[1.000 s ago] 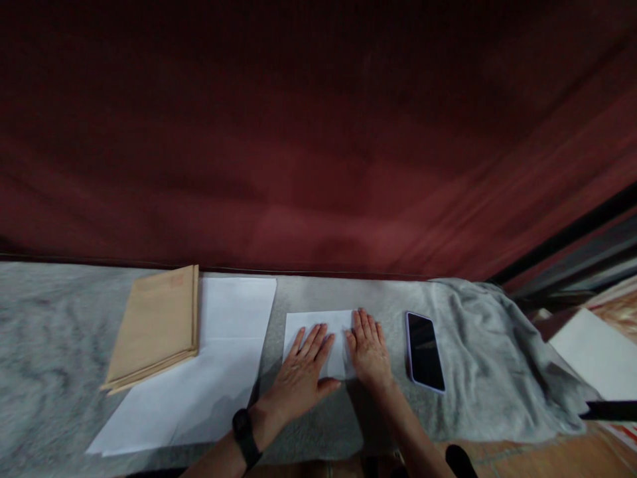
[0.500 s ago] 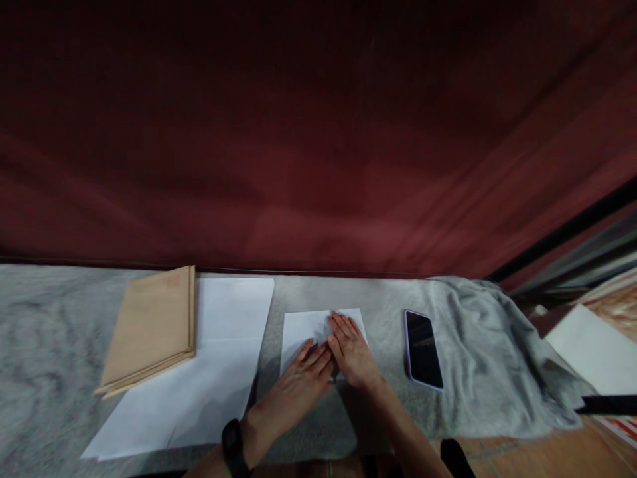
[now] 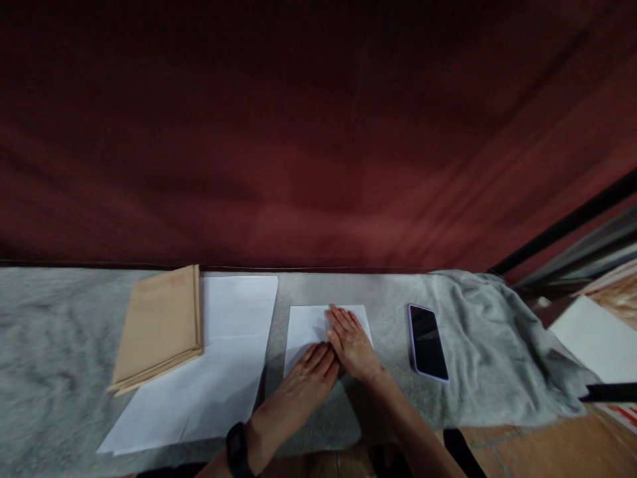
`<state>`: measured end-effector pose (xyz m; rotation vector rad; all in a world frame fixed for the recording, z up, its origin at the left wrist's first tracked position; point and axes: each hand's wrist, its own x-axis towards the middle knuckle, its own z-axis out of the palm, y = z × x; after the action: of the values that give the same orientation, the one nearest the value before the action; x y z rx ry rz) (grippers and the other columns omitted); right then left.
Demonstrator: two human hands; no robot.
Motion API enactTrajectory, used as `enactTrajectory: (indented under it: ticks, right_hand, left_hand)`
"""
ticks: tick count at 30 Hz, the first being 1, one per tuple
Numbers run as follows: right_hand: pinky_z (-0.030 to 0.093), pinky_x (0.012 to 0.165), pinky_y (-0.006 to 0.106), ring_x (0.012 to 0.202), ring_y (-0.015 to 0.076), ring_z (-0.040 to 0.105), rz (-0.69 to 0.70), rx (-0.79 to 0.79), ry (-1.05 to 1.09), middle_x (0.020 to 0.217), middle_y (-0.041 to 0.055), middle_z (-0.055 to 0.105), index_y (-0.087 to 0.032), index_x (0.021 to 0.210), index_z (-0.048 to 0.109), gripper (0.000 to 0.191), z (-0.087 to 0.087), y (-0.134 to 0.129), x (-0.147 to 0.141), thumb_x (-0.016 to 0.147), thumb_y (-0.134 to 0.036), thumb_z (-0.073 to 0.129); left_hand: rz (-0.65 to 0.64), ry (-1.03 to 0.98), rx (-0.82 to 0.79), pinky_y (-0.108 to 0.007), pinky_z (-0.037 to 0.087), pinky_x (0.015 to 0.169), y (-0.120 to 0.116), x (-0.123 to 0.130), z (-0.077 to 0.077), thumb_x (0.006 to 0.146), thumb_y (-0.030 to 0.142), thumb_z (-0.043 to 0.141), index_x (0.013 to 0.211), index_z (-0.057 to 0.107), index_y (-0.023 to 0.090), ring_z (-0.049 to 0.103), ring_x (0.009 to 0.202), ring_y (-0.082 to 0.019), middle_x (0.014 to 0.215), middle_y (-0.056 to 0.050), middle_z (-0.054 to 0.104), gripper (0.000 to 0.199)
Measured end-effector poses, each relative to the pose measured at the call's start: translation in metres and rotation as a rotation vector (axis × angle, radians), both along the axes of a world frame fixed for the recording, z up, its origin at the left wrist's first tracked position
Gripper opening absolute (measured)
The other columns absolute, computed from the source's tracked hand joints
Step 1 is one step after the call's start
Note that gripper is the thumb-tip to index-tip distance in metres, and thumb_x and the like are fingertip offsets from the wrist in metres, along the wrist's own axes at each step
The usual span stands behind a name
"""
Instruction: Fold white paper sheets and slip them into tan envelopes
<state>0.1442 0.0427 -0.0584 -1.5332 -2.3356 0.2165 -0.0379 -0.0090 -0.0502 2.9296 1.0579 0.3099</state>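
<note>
A white sheet of paper [image 3: 304, 326], seemingly folded, lies flat on the grey cloth in front of me. My left hand [image 3: 311, 373] rests palm down on its near part, fingers stretched out and close together, with a dark watch on the wrist. Flat on the paper's right side lies my right hand [image 3: 351, 342], its fingers extended toward the far edge. The two hands touch near the middle, and they cover much of the near edge of the paper.
Left of the paper are large white sheets [image 3: 226, 372] with a stack of brown envelopes [image 3: 159, 318] partly over them. A phone [image 3: 428, 342] lies to the right. Grey cloth [image 3: 490, 358] covers the surface, bunched at the right. Behind hangs dark red fabric [image 3: 318, 199].
The left hand has slid slightly along the paper toward the near edge, its fingers drawn closer together. The right hand stays nearly in place. The whole view has shifted a little.
</note>
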Motion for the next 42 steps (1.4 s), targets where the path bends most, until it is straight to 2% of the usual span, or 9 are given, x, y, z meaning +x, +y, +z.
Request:
enactTrajectory:
  ticks: [4,8,13,17,23,26,32,37,42]
  right_hand:
    - [0.031,0.125,0.046,0.15,0.0213,0.036,0.023,0.011,-0.012,0.16,0.0087,0.043,-0.017,0.155,0.042,0.05,-0.003,0.002,0.002,0.109,-0.033,0.032]
    - [0.029,0.125,0.045,0.151,0.0218,0.036,0.049,0.015,-0.049,0.163,0.0062,0.039,-0.019,0.155,0.042,0.05,-0.005,0.002,0.004,0.109,-0.035,0.031]
    - [0.029,0.124,0.046,0.151,0.0232,0.036,-0.032,0.063,-0.1,0.164,0.0057,0.037,-0.023,0.156,0.04,0.05,-0.01,0.001,0.009,0.108,-0.036,0.034]
    - [0.028,0.123,0.047,0.15,0.0246,0.037,-0.113,0.103,-0.136,0.162,0.0092,0.039,-0.021,0.156,0.041,0.05,-0.015,0.001,0.013,0.108,-0.037,0.035]
    - [0.028,0.123,0.045,0.15,0.0242,0.038,-0.164,0.138,-0.158,0.16,0.0106,0.042,-0.019,0.155,0.042,0.05,-0.017,0.0,0.015,0.108,-0.035,0.037]
    - [0.028,0.123,0.045,0.149,0.0242,0.039,-0.164,0.131,-0.162,0.161,0.0101,0.042,-0.019,0.154,0.044,0.05,-0.016,0.001,0.014,0.108,-0.036,0.037]
    - [0.027,0.123,0.045,0.149,0.024,0.039,-0.156,0.137,-0.171,0.161,0.0093,0.042,-0.02,0.153,0.046,0.049,-0.018,0.002,0.014,0.108,-0.038,0.035]
    - [0.026,0.123,0.044,0.149,0.0235,0.039,-0.16,0.155,-0.165,0.161,0.0083,0.041,-0.02,0.154,0.043,0.051,-0.022,0.001,0.016,0.108,-0.038,0.033]
    - [0.028,0.122,0.044,0.149,0.0258,0.038,-0.237,0.167,-0.156,0.161,0.01,0.042,-0.017,0.155,0.042,0.053,-0.025,-0.003,0.025,0.108,-0.039,0.034]
  left_hand:
    - [0.06,-0.05,0.007,-0.041,0.037,0.12,0.001,0.004,-0.012,0.095,0.008,0.046,0.138,0.055,0.017,0.056,0.134,-0.022,0.143,-0.012,0.062,0.046]
    - [0.077,-0.055,0.041,-0.043,0.042,0.116,-0.001,0.01,-0.011,0.098,0.017,0.046,0.133,0.06,0.012,0.059,0.132,-0.025,0.137,-0.015,0.066,0.038]
    - [0.091,-0.047,0.048,-0.044,0.044,0.115,-0.007,0.01,-0.007,0.102,0.023,0.041,0.142,0.052,0.011,0.054,0.138,-0.025,0.146,-0.016,0.059,0.043]
    - [0.114,-0.07,0.03,-0.042,0.047,0.113,-0.005,0.007,-0.01,0.104,0.027,0.039,0.14,0.055,0.012,0.055,0.137,-0.024,0.146,-0.016,0.059,0.042]
    - [0.245,-0.09,-0.006,-0.041,0.05,0.109,0.008,0.011,-0.012,0.104,0.026,0.037,0.138,0.058,0.01,0.057,0.133,-0.025,0.144,-0.016,0.061,0.043]
    - [0.325,-0.111,0.031,-0.043,0.048,0.111,0.017,0.016,-0.013,0.103,0.024,0.037,0.143,0.053,0.009,0.055,0.136,-0.026,0.148,-0.016,0.057,0.046]
    - [0.373,-0.106,0.12,-0.05,0.033,0.123,0.039,0.029,-0.019,0.099,0.022,0.038,0.152,0.041,0.008,0.033,0.152,-0.028,0.162,-0.014,0.04,0.055]
    - [0.429,-0.072,0.107,-0.052,0.024,0.126,0.045,0.035,-0.025,0.099,0.023,0.036,0.152,0.043,0.011,0.029,0.153,-0.027,0.161,-0.011,0.042,0.055]
    - [0.512,-0.074,0.086,-0.054,0.022,0.126,0.044,0.037,-0.025,0.099,0.026,0.037,0.152,0.043,0.012,0.03,0.153,-0.027,0.16,-0.013,0.042,0.055]
